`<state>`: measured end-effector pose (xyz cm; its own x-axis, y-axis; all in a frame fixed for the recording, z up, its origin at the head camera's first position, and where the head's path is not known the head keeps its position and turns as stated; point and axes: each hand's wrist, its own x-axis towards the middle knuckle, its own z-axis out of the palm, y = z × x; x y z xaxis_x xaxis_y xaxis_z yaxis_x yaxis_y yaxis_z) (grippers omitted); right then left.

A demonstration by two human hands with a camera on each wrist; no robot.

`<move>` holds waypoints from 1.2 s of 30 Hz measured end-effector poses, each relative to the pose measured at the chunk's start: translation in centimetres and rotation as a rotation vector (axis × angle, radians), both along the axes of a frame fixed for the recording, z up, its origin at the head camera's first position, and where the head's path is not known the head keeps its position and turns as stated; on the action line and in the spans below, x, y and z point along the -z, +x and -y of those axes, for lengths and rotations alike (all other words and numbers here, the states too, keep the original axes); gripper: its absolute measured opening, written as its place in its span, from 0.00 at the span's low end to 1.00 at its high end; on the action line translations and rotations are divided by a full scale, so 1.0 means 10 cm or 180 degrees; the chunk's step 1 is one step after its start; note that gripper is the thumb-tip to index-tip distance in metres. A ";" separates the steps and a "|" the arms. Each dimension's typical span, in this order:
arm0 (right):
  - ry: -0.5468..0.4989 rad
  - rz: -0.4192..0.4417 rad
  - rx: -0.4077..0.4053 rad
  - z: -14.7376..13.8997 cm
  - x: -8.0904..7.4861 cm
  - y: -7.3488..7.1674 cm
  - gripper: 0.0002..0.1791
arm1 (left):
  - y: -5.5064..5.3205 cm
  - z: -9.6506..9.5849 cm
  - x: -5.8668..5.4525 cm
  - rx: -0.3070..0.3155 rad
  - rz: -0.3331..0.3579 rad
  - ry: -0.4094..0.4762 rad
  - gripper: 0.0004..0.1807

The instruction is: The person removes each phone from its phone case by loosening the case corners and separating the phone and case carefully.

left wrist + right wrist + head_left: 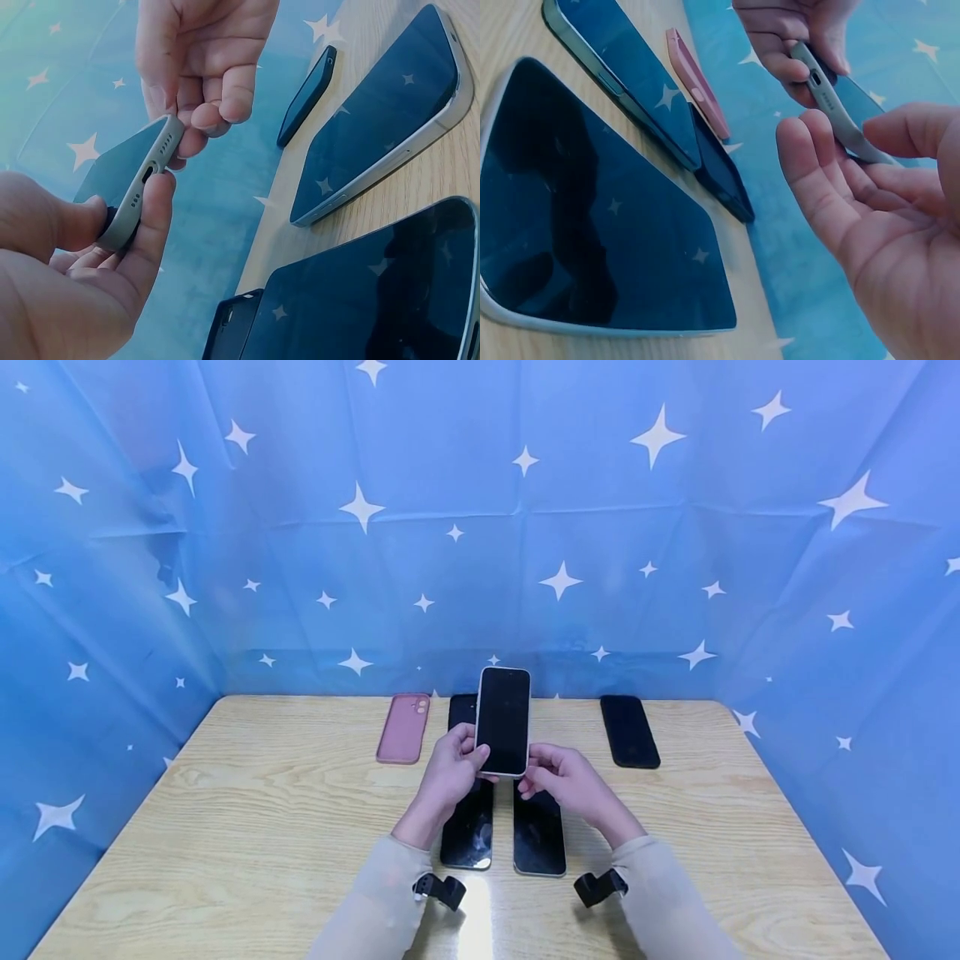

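Observation:
A phone in a pale case is held up over the table, its dark screen facing me. My left hand grips it at the lower left, thumb on the front edge and fingers underneath. At the lower right corner, my right hand pinches the case edge between thumb and fingers. The left wrist view shows the bottom edge of the pale case, with its charging-port opening and speaker holes. Beneath the hands lie two dark-screened phones, a left one and a right one.
A pink phone case lies at the back left. Behind the left phone is a black phone case, partly hidden by the held phone. A black phone-shaped item rests at the back right. A starry blue curtain surrounds the wooden table.

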<state>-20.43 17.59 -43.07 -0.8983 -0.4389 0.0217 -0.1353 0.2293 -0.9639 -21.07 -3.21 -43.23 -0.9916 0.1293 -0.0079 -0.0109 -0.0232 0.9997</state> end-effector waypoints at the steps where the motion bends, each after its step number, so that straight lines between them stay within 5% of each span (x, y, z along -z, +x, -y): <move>1: 0.0002 -0.0007 0.0006 0.00 0.01 0.00 0.16 | 0.00 0.00 0.00 -0.0015 0.0002 -0.0024 0.07; 8: -0.0001 -0.0014 0.0188 0.06 0.04 0.02 0.16 | 0.02 -0.03 -0.03 -0.0111 -0.0030 -0.0165 0.07; 23: 0.0266 0.0175 0.1089 0.24 -0.01 0.04 0.08 | 0.10 -0.14 -0.10 -0.0127 -0.0505 -0.0570 0.07; 29: 0.0011 0.0299 0.0988 0.22 -0.01 0.03 0.09 | 0.10 -0.15 -0.10 -0.0166 -0.0549 -0.0635 0.07; 36: -0.0332 0.0476 0.0550 0.13 0.02 0.02 0.07 | 0.07 -0.15 -0.07 -0.0200 -0.0413 -0.0320 0.06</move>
